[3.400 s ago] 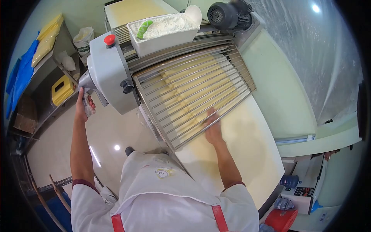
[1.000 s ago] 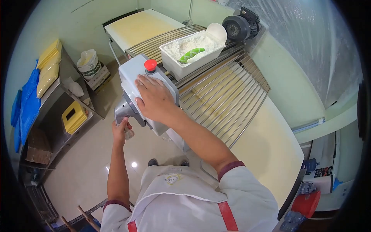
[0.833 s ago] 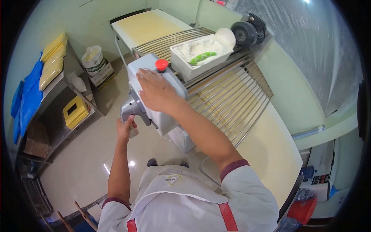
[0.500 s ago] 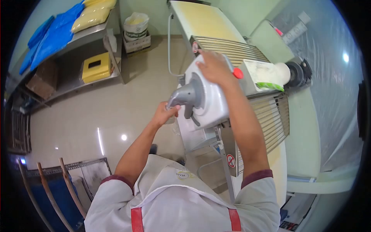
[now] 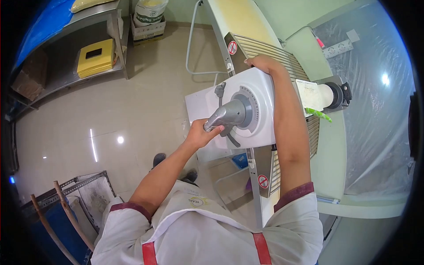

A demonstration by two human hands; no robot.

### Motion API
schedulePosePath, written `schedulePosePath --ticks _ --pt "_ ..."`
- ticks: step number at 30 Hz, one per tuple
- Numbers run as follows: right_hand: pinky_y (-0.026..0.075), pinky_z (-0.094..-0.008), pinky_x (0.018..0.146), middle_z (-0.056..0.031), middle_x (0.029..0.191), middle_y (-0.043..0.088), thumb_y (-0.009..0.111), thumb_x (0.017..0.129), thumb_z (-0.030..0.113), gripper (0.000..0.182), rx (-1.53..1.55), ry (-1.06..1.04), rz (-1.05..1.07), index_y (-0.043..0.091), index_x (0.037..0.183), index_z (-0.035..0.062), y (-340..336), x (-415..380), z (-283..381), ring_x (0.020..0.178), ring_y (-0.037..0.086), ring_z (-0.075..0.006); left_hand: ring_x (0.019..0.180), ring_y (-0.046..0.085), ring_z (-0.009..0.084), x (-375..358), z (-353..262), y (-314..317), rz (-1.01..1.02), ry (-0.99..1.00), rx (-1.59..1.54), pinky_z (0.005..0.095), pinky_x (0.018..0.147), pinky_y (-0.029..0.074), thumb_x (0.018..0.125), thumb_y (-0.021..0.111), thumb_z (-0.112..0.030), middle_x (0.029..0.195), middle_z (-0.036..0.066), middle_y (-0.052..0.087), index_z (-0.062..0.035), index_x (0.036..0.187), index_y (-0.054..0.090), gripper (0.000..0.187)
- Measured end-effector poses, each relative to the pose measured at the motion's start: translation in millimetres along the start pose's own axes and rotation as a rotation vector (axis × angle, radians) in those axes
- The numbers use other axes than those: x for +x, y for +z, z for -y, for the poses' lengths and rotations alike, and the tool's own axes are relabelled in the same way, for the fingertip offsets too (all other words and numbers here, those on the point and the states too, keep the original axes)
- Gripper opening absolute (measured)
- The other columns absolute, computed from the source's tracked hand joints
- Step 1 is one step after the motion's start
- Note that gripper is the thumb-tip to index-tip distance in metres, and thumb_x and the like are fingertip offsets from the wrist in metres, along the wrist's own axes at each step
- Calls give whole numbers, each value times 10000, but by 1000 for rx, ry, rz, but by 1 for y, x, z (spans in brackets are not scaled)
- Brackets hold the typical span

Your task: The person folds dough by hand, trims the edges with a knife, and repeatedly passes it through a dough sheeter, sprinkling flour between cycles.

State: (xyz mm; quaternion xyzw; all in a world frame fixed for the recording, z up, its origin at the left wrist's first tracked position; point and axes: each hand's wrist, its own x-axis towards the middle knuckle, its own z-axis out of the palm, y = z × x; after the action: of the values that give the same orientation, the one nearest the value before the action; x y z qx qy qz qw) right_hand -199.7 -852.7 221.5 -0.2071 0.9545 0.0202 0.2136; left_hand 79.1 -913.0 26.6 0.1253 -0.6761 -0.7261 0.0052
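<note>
Steel shelf (image 5: 66,75) stands at the far left, against the wall, and it carries a yellow box (image 5: 96,63) and a brown carton (image 5: 27,79); on its top lie a blue sheet (image 5: 44,22) and a yellow bag (image 5: 90,4). Just right of the shelf a flour sack (image 5: 148,12) sits in a box on the floor (image 5: 110,123), which is beige and shiny. At the lower left a metal rack (image 5: 84,198) is seen near the person's left sleeve. The left hand (image 5: 199,134) has its grip closed around the lower end of the grey lever (image 5: 227,115), fingers wrapped over it. The lever comes out from a round dial (image 5: 251,110) on the white housing (image 5: 254,112) of the dough machine, near the middle of the view. The right hand (image 5: 261,63) lies over the far upper edge of the housing, with the forearm resting along its right side; its grip is loose and bent over the edge, but I cannot tell how much the fingers clasp it, because they are hidden behind. Behind the housing the wire grille (image 5: 269,51) is raised, and a round prohibition sticker (image 5: 232,47) is on its frame. Right of the forearm stands a white tub (image 5: 311,95) with a green scoop (image 5: 319,114), and beside it the black motor (image 5: 342,93). A plastic sheet (image 5: 371,101) covers the wall at the right.
</note>
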Motion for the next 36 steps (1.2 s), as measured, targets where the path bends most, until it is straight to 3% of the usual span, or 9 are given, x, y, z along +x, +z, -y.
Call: schedulePosePath --ticks 12,15,18,21,25,28,30,34,36 --pt "451 -398 921 -203 1137 661 560 838 484 503 -68 7 52 711 1060 59 -3 2 -3 1039 621 -350 647 644 217 -1 -6 -3 -23 56 47 358 658 509 798 769 -359 697 144 674 -14 956 722 383" --pt "461 -395 843 -209 1027 684 562 849 437 486 -76 4 16 703 989 -6 -5 -9 7 940 633 -317 625 650 284 16 7 -13 -22 262 105 374 634 510 773 779 -363 692 179 664 -8 918 712 390" --pt "437 -420 954 -224 1156 649 538 848 522 541 -59 52 -29 711 1066 58 0 -1 1 1084 608 -374 620 641 336 23 10 -23 16 345 159 387 620 507 753 785 -379 692 198 656 -8 877 699 400" --pt "431 -434 970 -229 1170 641 513 864 542 558 -72 3 -102 709 1078 66 3 -3 0 1116 592 -387 632 640 351 22 9 -22 7 329 167 393 624 505 744 783 -397 697 201 656 -7 848 690 414" --pt "440 -464 952 -241 1146 639 468 896 540 551 3 -128 -268 698 1084 77 5 -19 4 1105 588 -395 633 649 273 24 16 -18 -34 352 146 369 629 507 761 784 -348 708 163 672 -4 878 697 374" --pt "436 -414 983 -215 1174 644 568 879 480 565 162 -172 -386 633 1181 7 10 -54 10 1101 600 -372 637 632 187 21 13 -13 -55 339 95 336 625 505 776 783 -312 702 106 674 1 892 699 344" --pt "407 -427 1015 -203 1293 572 596 879 416 552 123 -273 -411 567 1270 27 32 -68 1 1184 545 -366 645 609 138 20 14 -12 -41 306 91 315 621 500 785 782 -292 695 69 667 7 896 698 330" --pt "347 -445 1072 -185 1435 425 630 871 308 567 -10 -480 -715 477 1357 59 81 -172 -26 1341 394 -361 612 596 130 27 38 -16 -102 232 218 307 584 492 817 730 -329 682 50 656 -23 822 680 311" --pt "322 -452 1095 -188 1419 441 636 880 280 555 141 -490 -858 464 1359 60 114 -219 -67 1339 390 -361 602 608 150 29 40 -9 -195 328 172 300 563 483 837 696 -330 664 49 640 -15 776 649 324"
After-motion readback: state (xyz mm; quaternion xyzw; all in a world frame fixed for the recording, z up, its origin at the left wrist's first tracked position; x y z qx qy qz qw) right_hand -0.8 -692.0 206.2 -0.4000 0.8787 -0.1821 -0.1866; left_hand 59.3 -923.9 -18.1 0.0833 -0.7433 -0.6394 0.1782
